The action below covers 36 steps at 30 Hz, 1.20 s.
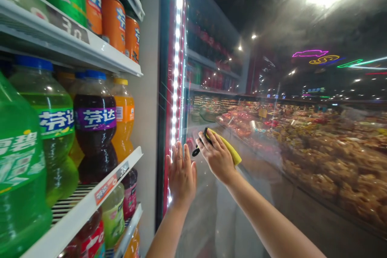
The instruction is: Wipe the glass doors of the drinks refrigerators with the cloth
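My right hand (217, 156) presses a yellow cleaning cloth (231, 147) with a black edge and loop against the glass door (242, 201). Its fingers lie over the cloth, which sticks out on the right side of the hand. Just left of it, my left hand (182, 175) is held up flat with fingers stretched, at the red door frame beside the lit LED strip (175, 68). That hand holds nothing. Whether its palm touches the frame or the glass, I cannot tell.
To the left, cooler shelves (90, 197) hold a green bottle (21, 161), a purple-labelled bottle (95, 121), an orange bottle (123, 117) and orange cans (113, 22). A pale cooler wall (148, 100) stands between shelves and door. Through the glass are heaped packaged goods (326, 161).
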Tool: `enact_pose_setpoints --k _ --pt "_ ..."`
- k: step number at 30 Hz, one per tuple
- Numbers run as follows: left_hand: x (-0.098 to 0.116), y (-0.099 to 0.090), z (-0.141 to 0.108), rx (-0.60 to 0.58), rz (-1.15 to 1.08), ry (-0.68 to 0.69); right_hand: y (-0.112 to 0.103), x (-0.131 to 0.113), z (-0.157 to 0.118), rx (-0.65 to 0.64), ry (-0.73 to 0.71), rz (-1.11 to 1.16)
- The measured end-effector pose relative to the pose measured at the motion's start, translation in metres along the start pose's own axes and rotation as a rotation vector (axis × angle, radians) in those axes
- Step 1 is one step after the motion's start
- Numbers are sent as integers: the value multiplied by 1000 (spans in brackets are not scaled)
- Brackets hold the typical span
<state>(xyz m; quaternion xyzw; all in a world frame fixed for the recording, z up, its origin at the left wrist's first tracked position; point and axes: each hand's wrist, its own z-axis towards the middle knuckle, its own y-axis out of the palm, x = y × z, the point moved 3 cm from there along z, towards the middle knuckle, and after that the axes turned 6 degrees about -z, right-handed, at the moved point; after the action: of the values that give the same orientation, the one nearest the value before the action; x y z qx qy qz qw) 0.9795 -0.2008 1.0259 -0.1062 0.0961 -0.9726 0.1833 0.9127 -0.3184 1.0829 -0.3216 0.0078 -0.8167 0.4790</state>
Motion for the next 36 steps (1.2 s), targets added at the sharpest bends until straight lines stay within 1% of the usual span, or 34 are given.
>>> enact_pose_setpoints --k 2,4,6,8,10,12,14,16,18,19,20,22,24,26,27,28,29,30,32,34,36 --pt "0 1 -2 -8 -1 -5 -4 1 -13 -27 -64 17" --pt "0 1 -3 -11 3 -5 -8 7 -13 -37 -62 20" --pt "-2 -1 -2 -7 8 -3 -9 14 4 -22 1 12" --pt "-6 -4 -1 2 19 -7 -5 14 33 14 76 -1" --pt "-11 -6 -2 13 34 -13 4 6 58 47 98 -2" --pt "-15 -8 -3 26 46 -22 15 -10 67 58 44 10" --pt "-17 -8 -6 33 51 -33 24 -26 56 49 -47 28" --pt "-18 -8 -8 28 53 -37 25 -33 33 29 -123 48" --pt "-19 -7 -9 10 52 -30 19 -27 15 2 -140 64" --pt "-19 -7 -9 1 52 -27 14 -20 12 -11 -121 69" --pt "-20 -7 -9 -4 51 -27 9 -12 16 -19 -86 71" --pt "-22 -8 -7 -2 48 -43 1 6 38 -10 13 73" --pt "-24 -9 -6 8 45 -66 1 15 73 21 57 78" --pt "-26 -10 -5 10 48 -83 10 9 103 38 69 79" --pt "-26 -10 -6 10 53 -86 18 1 112 37 57 77" --pt "-27 -11 -7 12 60 -86 25 -9 115 33 37 76" --pt "-27 -12 -8 18 66 -86 33 -20 112 25 11 77" --pt "-27 -13 -10 25 71 -86 39 -32 102 15 -19 79" --pt "-26 -15 -13 38 77 -84 45 -49 72 -2 -72 87" --pt "-24 -16 -15 41 80 -76 41 -53 38 -8 -120 93" --pt "-24 -18 -15 37 81 -66 31 -43 19 -14 -141 92"
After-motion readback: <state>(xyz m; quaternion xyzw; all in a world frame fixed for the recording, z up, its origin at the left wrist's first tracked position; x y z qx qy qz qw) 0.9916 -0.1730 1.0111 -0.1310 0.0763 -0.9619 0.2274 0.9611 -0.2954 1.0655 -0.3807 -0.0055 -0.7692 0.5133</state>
